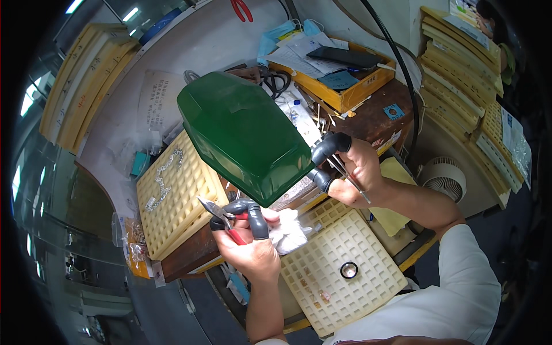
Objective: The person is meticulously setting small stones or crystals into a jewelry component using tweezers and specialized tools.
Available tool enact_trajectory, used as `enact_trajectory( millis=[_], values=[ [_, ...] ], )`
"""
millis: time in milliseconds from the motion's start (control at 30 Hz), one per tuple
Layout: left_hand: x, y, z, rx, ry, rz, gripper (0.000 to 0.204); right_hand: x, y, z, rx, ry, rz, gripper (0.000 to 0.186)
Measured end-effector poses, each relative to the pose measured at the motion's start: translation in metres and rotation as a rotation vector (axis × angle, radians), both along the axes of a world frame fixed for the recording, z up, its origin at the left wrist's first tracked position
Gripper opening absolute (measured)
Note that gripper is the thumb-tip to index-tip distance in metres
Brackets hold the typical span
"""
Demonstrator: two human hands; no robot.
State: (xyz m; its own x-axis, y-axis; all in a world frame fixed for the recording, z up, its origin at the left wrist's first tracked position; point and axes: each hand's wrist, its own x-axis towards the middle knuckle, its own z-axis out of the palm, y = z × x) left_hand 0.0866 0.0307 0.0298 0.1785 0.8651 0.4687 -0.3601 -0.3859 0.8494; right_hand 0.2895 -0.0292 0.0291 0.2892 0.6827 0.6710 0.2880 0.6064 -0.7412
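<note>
My left hand (256, 253), with black finger cots on its fingers, is closed around red-handled pliers (214, 210) whose metal jaws point up and left. Below the green lamp shade (241, 132), a crumpled white cloth (289, 233) lies beside this hand. Across from it, at the shade's right edge, my right hand (362, 167) grips slim metal tweezers (357, 187) and also wears black finger cots. The shade covers part of the bench between the hands, and its edge overlaps the right fingertips. Any small piece held at the fingertips is hidden.
A pale gridded tray (368, 247) near my lap carries a black-rimmed round lens (349, 270) and small pieces. On another gridded tray (201, 201) at left lies a silver chain (164, 178). An orange box (339, 100) of papers stands behind; a fan (443, 178) is at right.
</note>
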Motion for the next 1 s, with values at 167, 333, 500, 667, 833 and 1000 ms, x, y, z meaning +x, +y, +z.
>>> enact_trajectory(
  millis=[167,333,500,667,833,1000],
  values=[
    [-0.01,-0.008,0.014,-0.137,0.087,-0.006,0.031,0.002,-0.003,0.004,0.072,0.011,0.062,0.024],
    [-0.017,-0.022,0.02,-0.071,0.092,-0.058,0.024,-0.005,-0.011,0.013,0.021,0.055,0.122,0.025],
    [-0.032,-0.046,0.021,-0.147,0.242,-0.125,0.022,-0.018,-0.025,0.02,-0.024,0.146,0.252,0.026],
    [-0.04,-0.065,0.009,-0.193,0.226,-0.207,0.016,-0.03,-0.033,0.016,0.064,0.004,0.177,0.029],
    [-0.046,-0.077,0.004,-0.233,0.215,-0.296,0.02,-0.041,-0.054,0.033,-0.01,-0.135,0.184,0.032],
    [-0.055,-0.084,0.001,-0.164,0.234,-0.215,0.028,-0.046,-0.07,0.055,0.013,-0.312,0.177,0.033]
  ],
)
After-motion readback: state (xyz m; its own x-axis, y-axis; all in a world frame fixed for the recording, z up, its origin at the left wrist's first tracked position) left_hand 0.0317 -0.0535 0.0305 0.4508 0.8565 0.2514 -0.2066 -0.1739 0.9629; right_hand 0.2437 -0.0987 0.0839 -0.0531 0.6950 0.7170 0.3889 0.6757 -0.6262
